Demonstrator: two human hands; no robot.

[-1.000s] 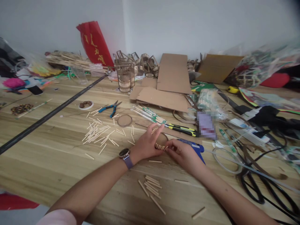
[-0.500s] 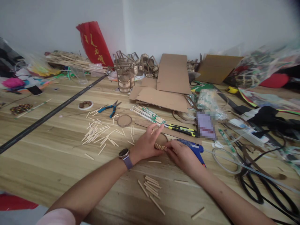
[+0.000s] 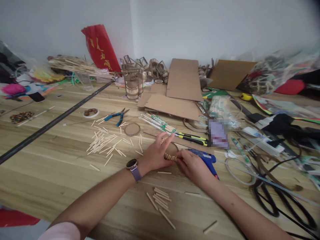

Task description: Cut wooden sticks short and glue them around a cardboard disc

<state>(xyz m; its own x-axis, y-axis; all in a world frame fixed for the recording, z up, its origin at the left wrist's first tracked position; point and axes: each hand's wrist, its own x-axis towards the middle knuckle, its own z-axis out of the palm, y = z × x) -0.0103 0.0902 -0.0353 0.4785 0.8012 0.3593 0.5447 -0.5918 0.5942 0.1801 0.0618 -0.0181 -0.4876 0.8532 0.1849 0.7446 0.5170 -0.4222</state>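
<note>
A round cardboard piece [image 3: 173, 149] with short wooden sticks set side by side along its rim lies in the grip of my left hand [image 3: 156, 154]. The thumb is at its near side, and the fingers reach over the far side, hiding part of it. My right hand [image 3: 191, 163] is closed in a pinch at the right end of the row of sticks; its fingertips hide what is between them. A blue glue gun [image 3: 206, 160] lies just beyond the right hand. Loose short sticks [image 3: 161, 196] lie on the table nearer to me.
More cut sticks [image 3: 100, 141], blue-handled pliers [image 3: 117, 116] and a cardboard disc [image 3: 132, 129] lie to the left. Yellow-black cutters [image 3: 193, 138] lie ahead, before cardboard sheets [image 3: 175, 105] and small stick baskets [image 3: 132, 88]. Black scissors [image 3: 282, 200] and cables crowd the right.
The view has shifted very slightly. Both hands keep nearly the same place and grip on the round piece; nothing else has visibly moved.
</note>
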